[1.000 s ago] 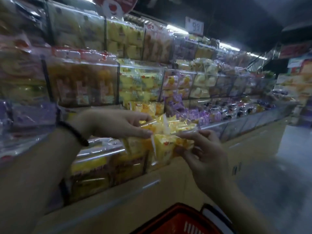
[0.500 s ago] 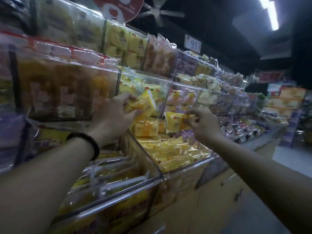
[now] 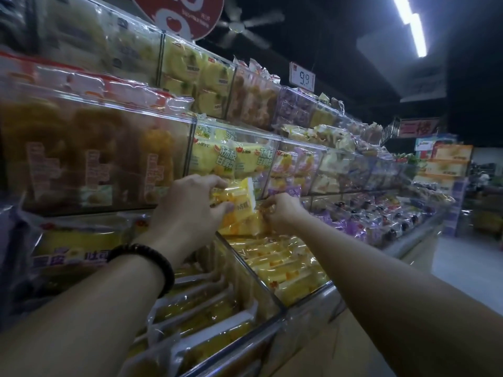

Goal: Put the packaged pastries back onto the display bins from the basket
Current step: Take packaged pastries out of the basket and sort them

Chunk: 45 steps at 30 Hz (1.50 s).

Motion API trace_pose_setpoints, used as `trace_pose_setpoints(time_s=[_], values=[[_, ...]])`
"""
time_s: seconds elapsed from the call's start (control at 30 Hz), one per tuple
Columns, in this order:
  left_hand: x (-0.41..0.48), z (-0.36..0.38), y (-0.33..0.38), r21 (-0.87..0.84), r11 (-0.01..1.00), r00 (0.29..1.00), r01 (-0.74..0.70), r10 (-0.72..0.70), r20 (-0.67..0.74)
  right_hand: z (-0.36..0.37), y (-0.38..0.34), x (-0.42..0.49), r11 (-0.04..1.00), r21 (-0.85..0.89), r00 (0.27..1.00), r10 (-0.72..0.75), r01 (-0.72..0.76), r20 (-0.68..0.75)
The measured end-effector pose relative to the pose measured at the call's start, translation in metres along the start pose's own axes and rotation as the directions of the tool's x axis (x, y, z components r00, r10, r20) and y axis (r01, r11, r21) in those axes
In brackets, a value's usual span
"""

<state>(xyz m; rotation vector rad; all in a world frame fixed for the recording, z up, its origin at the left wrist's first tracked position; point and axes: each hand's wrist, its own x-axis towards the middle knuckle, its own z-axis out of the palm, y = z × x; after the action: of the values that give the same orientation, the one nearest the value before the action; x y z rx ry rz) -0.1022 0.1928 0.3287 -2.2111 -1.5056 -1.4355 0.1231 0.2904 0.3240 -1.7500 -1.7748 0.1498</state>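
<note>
Left hand (image 3: 187,206): mine, reaching over the lower bin (image 3: 304,295), fingers closed on a yellow pastry pack (image 3: 236,195), thumb beneath it; black bead bracelet (image 3: 152,263) on the wrist. Right hand (image 3: 281,213): mine, fingers pinched shut on the crinkled edge of a second yellow pack (image 3: 245,223), which lies just below the first and touches it. Both packs sit at the back of the lower bin, above its stock of matching yellow packs (image 3: 283,268). Middle shelf, directly behind my hands: clear bin (image 3: 234,131) of pale yellow packs with green lettering. To its left: bin of brown pastries (image 3: 89,159), blurred. To its right: bins of purple packs (image 3: 351,213), running down the aisle. Top shelf: yellow cakes (image 3: 198,74), then brown ones. Price card (image 3: 302,77) above reads 9.9. The basket is out of view.
</note>
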Motion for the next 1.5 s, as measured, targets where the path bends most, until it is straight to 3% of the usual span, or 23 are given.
trace_pose_setpoints(time_s=[0.17,0.27,0.33,0.4,0.47,0.53,0.63,0.73,0.83,1.07,1.2,1.27,1.33,1.43,1.5], values=[[-0.001,-0.004,0.001,-0.044,0.998,0.999,0.04,-0.039,0.026,0.005,0.011,0.005,0.994,-0.086,0.981,0.05,-0.067,-0.188],[-0.001,-0.004,0.003,-0.046,0.997,0.998,0.054,-0.053,0.027,0.006,0.004,0.001,0.983,-0.173,0.978,0.019,-0.056,-0.21],[-0.003,-0.004,0.006,-0.047,0.998,0.998,0.052,-0.051,0.026,-0.002,-0.009,-0.012,0.984,-0.153,0.939,-0.141,0.097,-0.313],[-0.003,-0.005,0.007,-0.066,0.997,0.999,0.049,-0.048,0.024,-0.017,-0.025,-0.039,0.914,0.036,0.849,-0.36,0.404,-0.386],[-0.003,-0.006,0.007,-0.087,0.996,0.999,0.034,-0.032,0.024,-0.033,-0.042,-0.072,0.779,0.008,0.758,-0.607,0.627,-0.239],[-0.003,-0.007,0.006,-0.097,0.995,1.0,0.003,0.0,0.03,-0.039,-0.05,-0.09,0.683,-0.237,0.701,-0.713,0.691,-0.009],[-0.004,-0.006,0.005,-0.12,0.992,0.998,-0.04,0.045,0.036,-0.047,-0.048,-0.085,0.696,-0.355,0.752,-0.658,0.624,0.032],[-0.001,-0.007,0.005,-0.158,0.987,0.998,0.007,-0.017,-0.062,-0.059,-0.037,-0.073,0.775,-0.329,0.812,-0.582,0.54,-0.037],[0.0,-0.007,0.001,-0.051,0.996,0.992,0.074,-0.079,-0.094,-0.064,-0.019,-0.065,0.843,-0.249,0.866,-0.499,0.477,-0.032],[-0.003,-0.006,0.001,0.046,0.989,0.987,0.139,-0.142,0.075,-0.014,-0.026,-0.067,0.882,-0.189,0.9,-0.436,0.431,0.018],[-0.007,-0.002,0.001,0.184,0.98,0.949,0.073,-0.125,0.291,-0.009,-0.029,-0.063,0.899,-0.159,0.913,-0.404,0.409,0.06],[-0.008,-0.001,0.0,0.185,0.981,0.936,0.057,-0.118,0.332,-0.017,-0.028,-0.066,0.889,-0.188,0.908,-0.405,0.418,0.105],[-0.009,-0.003,0.001,0.219,0.975,0.934,0.046,-0.119,0.337,-0.026,-0.027,-0.075,0.893,-0.182,0.911,-0.408,0.411,0.054],[-0.013,-0.007,0.004,0.219,0.975,0.926,0.049,-0.126,0.356,-0.047,-0.02,-0.098,0.899,-0.162,0.892,-0.429,0.407,-0.143],[-0.016,-0.014,0.003,0.2,0.977,0.93,0.072,-0.138,0.341,-0.064,-0.014,-0.123,0.904,-0.119,0.888,-0.427,0.412,-0.173]])
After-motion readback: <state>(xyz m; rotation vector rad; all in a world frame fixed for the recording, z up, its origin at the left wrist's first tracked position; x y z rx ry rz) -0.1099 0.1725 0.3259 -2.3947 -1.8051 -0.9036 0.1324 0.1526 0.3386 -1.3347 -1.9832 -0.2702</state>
